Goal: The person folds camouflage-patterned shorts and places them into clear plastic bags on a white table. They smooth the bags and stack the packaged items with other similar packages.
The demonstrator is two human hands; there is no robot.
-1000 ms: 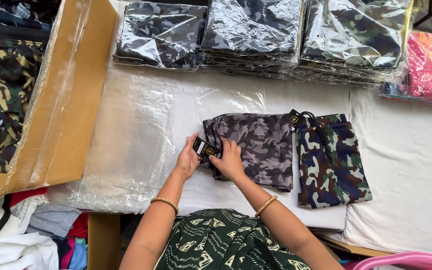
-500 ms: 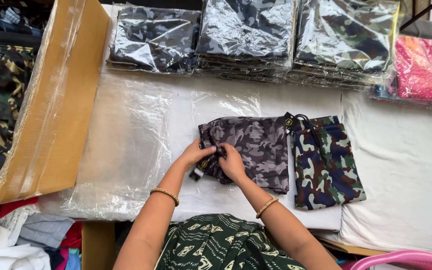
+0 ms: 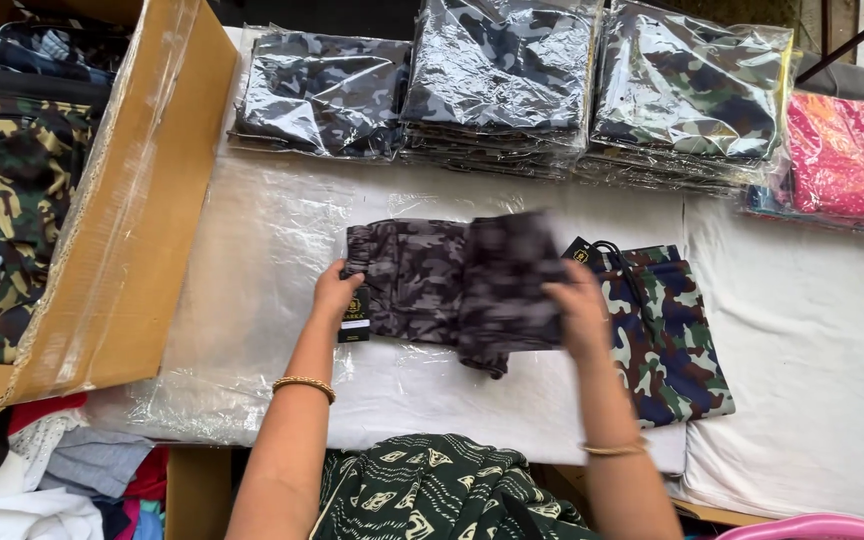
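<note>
Grey camouflage shorts [image 3: 422,280] lie on the white table cover [image 3: 812,340], partly spread out. My left hand [image 3: 334,292] holds their left waist end, where a black tag [image 3: 355,318] hangs. My right hand [image 3: 580,318] grips the other end, which is blurred and lifted over the middle. Green camouflage shorts [image 3: 667,335] lie folded just to the right, touching my right hand's side.
Three stacks of bagged camouflage clothes [image 3: 502,90] line the far edge, with pink bagged clothes [image 3: 847,165] at the right. A large cardboard box [image 3: 122,220] of camouflage garments stands at the left. Clear plastic sheeting [image 3: 242,300] lies under the shorts.
My hands, close together at the tag before, have moved apart. The grey shorts have been unfolded sideways, the right hand carrying one end rightward.
</note>
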